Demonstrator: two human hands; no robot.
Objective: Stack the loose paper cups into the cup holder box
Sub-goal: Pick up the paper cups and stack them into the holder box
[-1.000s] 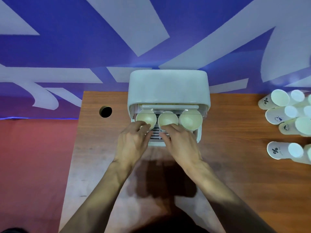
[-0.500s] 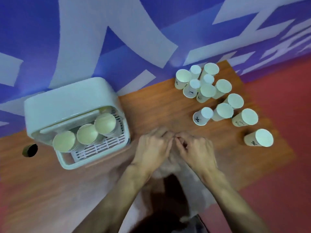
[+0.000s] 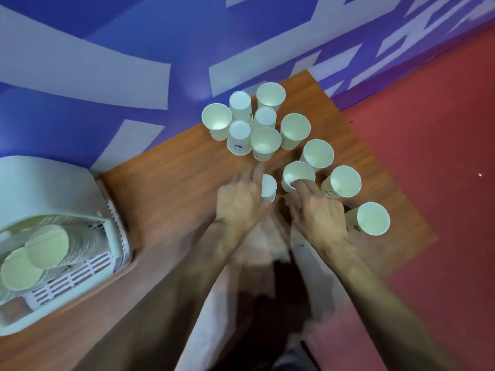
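Loose white paper cups (image 3: 295, 129) clustered upper centre, some mouth-up, some inverted; pale cup holder box (image 3: 42, 188) lower left, stacked cups (image 3: 47, 246) inside.

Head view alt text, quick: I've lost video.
Both hands reach into a cluster of loose paper cups at the right end of the table: the left hand beside an upside-down cup, the right hand touching an upright cup. The cup holder box, with stacked cups inside, sits far left.
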